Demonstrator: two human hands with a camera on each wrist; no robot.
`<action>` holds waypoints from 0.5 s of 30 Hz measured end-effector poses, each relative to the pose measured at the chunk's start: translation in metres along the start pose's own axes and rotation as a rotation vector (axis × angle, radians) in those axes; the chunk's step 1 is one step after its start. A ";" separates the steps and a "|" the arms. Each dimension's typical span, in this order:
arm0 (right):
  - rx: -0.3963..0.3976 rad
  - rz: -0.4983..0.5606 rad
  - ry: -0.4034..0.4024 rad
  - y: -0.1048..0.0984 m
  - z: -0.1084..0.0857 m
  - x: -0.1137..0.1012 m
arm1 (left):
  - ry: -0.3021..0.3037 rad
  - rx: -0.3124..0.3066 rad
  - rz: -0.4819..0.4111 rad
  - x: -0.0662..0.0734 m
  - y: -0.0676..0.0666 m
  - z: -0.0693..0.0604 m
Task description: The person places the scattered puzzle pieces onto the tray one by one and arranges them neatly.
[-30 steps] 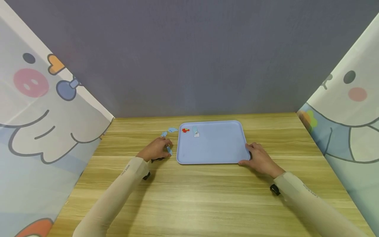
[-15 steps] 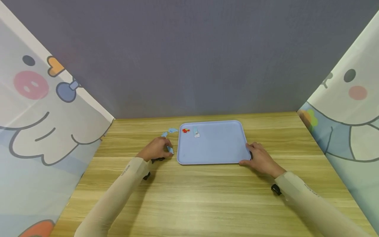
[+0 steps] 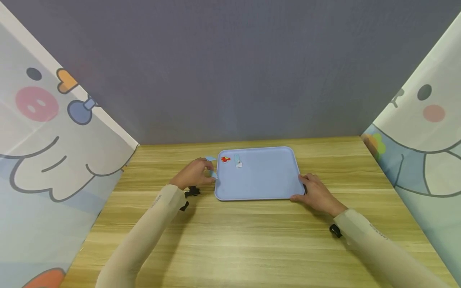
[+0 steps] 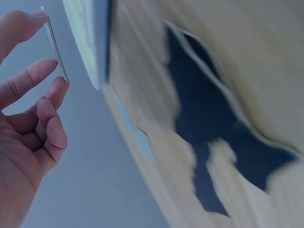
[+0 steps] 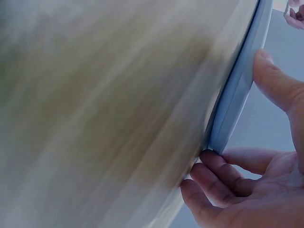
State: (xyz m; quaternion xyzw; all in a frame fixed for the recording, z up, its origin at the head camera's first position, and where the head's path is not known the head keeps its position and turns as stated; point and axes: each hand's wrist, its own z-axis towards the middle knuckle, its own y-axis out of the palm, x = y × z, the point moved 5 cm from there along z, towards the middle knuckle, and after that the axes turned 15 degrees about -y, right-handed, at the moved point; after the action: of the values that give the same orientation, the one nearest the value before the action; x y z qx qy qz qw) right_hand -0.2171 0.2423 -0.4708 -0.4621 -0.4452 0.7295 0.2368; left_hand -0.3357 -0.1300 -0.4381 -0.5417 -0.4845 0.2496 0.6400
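Your left hand pinches a thin light-blue piece by the tray's left rim – thumb at one edge, fingertips towards the other, probably keeping its face uncovered. Your right hand grips the tray at its near right corner, thumb and fingers on adjoining sides – presumably to steady it. A red piece and a blue-and-white piece lie inside, far left.

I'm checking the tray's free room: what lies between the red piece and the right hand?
In the head view, the blue-white piece lies next to the red piece; beyond it is only bare tray, up to the right hand.
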 end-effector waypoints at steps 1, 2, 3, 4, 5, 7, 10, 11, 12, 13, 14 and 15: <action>0.001 0.002 -0.001 0.000 0.000 0.000 | 0.006 0.001 0.009 0.004 0.000 0.003; 0.001 0.003 -0.003 0.000 0.000 0.000 | 0.013 -0.001 0.017 0.009 0.000 0.005; 0.001 0.004 -0.003 0.000 -0.001 0.000 | 0.022 -0.006 0.025 0.013 0.000 0.008; 0.001 0.005 -0.003 0.000 -0.001 0.001 | 0.033 -0.009 0.033 0.018 0.000 0.011; 0.002 0.004 -0.003 0.000 -0.001 0.001 | 0.045 -0.015 0.037 0.023 0.000 0.013; 0.005 0.005 -0.002 0.000 -0.002 0.001 | 0.061 -0.028 0.043 0.031 -0.001 0.019; 0.010 -0.001 0.001 0.000 -0.002 0.002 | 0.085 -0.032 0.042 0.040 -0.001 0.027; 0.013 -0.005 -0.002 0.000 -0.002 0.002 | 0.092 -0.032 0.036 0.043 -0.001 0.030; 0.016 -0.008 -0.006 0.000 -0.001 0.002 | 0.102 -0.032 0.033 0.045 -0.001 0.033; 0.017 -0.013 -0.010 0.001 -0.001 0.002 | 0.116 -0.028 0.035 0.048 0.000 0.036; 0.020 -0.015 -0.015 0.001 -0.001 0.002 | 0.124 -0.026 0.037 0.050 0.002 0.038; 0.021 -0.020 -0.019 0.001 -0.001 0.002 | 0.130 -0.029 0.030 0.052 0.003 0.041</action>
State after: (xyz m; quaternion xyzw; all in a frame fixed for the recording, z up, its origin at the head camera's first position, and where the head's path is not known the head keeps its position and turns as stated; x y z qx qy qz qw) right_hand -0.2171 0.2440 -0.4731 -0.4480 -0.4444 0.7361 0.2448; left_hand -0.3507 -0.0669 -0.4253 -0.5734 -0.4371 0.2165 0.6583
